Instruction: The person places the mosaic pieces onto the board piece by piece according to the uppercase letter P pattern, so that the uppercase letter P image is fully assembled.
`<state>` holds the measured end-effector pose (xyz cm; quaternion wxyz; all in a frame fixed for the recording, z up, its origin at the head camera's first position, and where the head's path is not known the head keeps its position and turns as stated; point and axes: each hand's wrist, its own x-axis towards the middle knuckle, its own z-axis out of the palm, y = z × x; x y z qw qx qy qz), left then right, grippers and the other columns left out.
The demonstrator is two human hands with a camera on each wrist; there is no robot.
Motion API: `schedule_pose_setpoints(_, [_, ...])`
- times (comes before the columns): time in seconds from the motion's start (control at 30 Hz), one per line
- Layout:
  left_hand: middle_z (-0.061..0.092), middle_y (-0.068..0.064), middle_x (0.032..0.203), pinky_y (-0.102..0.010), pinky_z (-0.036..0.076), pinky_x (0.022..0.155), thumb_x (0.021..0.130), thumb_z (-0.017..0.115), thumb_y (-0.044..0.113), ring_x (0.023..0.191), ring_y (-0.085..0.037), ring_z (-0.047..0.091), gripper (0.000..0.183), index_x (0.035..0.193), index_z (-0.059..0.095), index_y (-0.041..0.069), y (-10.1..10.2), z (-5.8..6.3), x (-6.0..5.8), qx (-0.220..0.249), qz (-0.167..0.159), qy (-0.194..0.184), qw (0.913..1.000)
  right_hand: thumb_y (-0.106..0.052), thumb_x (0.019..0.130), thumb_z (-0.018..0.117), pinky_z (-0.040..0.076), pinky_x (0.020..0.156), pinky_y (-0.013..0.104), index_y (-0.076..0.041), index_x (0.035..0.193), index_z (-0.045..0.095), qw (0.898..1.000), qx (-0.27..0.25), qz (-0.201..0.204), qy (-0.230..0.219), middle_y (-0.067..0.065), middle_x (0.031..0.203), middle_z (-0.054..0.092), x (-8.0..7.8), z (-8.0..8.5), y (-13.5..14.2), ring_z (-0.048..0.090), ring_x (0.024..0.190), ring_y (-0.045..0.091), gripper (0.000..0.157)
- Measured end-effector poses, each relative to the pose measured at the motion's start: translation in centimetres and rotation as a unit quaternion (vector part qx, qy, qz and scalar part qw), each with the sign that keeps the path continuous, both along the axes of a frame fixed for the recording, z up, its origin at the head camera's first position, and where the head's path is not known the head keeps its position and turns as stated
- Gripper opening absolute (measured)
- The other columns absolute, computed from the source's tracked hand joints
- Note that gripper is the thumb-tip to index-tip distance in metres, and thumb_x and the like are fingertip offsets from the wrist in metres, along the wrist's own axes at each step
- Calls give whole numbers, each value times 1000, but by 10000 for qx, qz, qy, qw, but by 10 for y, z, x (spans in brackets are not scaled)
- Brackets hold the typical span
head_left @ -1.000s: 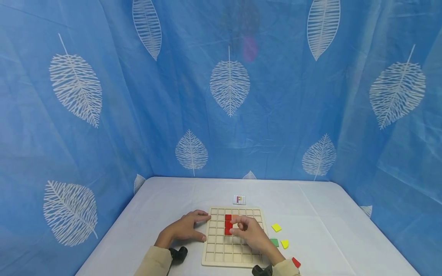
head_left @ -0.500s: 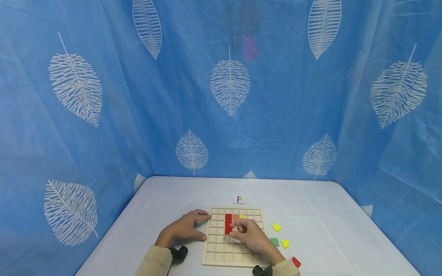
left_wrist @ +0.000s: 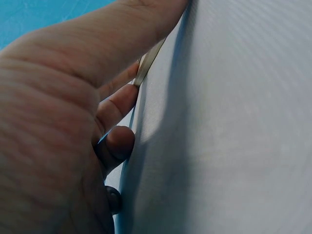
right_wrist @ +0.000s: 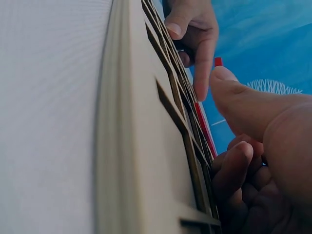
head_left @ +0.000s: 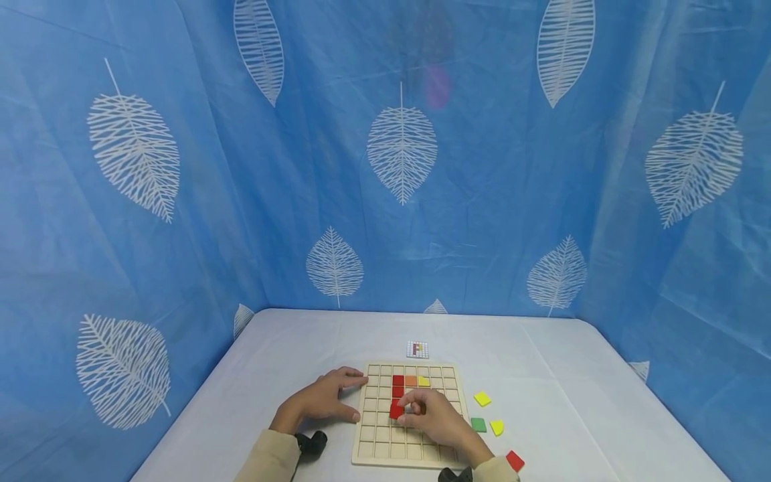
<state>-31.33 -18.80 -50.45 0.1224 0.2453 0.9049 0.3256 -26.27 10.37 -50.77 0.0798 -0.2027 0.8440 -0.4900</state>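
A red tile (head_left: 396, 409) is pinched by the right hand (head_left: 436, 419) over the grid board (head_left: 398, 450); since half a second ago it has been shifted nearward and is set askew, so it seems not yet seated. The board's left edge is touched by the left hand (head_left: 325, 396), fingers spread. The white desk (head_left: 554, 375) is enclosed by blue leaf-patterned curtain (head_left: 482, 201).

1 red tile (head_left: 395, 410) — askew, pinched by the right hand (head_left: 438, 418) — over a pale gridded board (head_left: 383, 450).
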Motion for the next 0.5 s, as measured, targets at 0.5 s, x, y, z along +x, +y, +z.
schedule_pose_setpoints(0.5, [47,-6,150,-67,31,114,74,88,41,143,-39,39,82,146,55,24,0,1,1,29,-5,-16,10000,-27,82,83,38,62,21,-21,96,73,9992,369,-99,94,-6,78,52,0,-3,-1,47,71,7,18])
